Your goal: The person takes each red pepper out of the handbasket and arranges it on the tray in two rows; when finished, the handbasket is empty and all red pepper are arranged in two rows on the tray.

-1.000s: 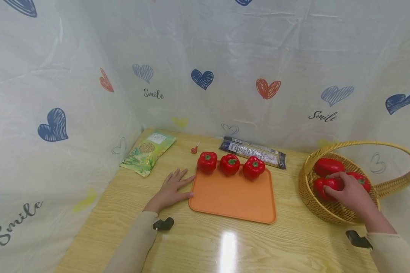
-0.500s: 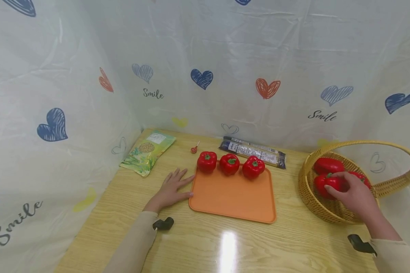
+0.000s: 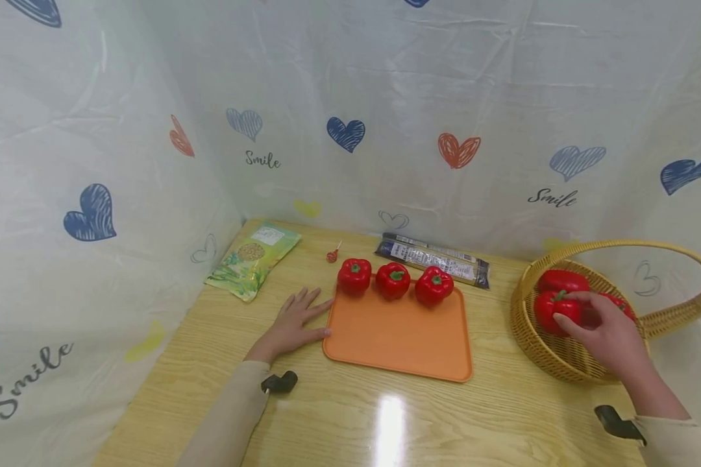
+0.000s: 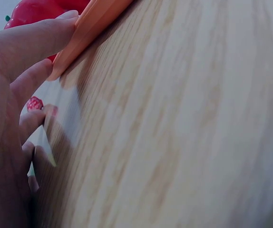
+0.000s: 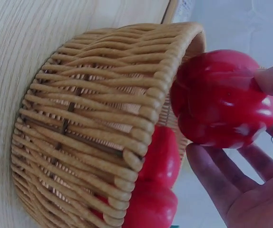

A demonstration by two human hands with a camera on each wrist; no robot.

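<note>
My right hand (image 3: 610, 334) grips a red bell pepper (image 3: 552, 314) between thumb and fingers, over the yellow wicker basket (image 3: 528, 347). In the right wrist view this pepper (image 5: 222, 97) is at the basket's rim, with the thumb on one side and fingers on the other. Two more red peppers lie in the basket, one at the back (image 3: 563, 284) and one partly behind the hand. My left hand (image 3: 289, 327) rests with spread fingers on the table, its thumb and index finger touching the orange tray (image 3: 397, 340). Three red peppers (image 3: 393, 281) stand along the tray's back edge.
A green and yellow packet (image 3: 254, 259) lies at the table's back left. A small red lollipop (image 3: 332, 255) is behind the tray, and dark long packets (image 3: 435, 261) lie near the curtain (image 3: 385, 84). The basket's tall handle (image 3: 677, 253) arches to the right.
My right hand has lifted and turned the pepper slightly, so its green stem now shows more clearly. The left hand and the tray have not moved.
</note>
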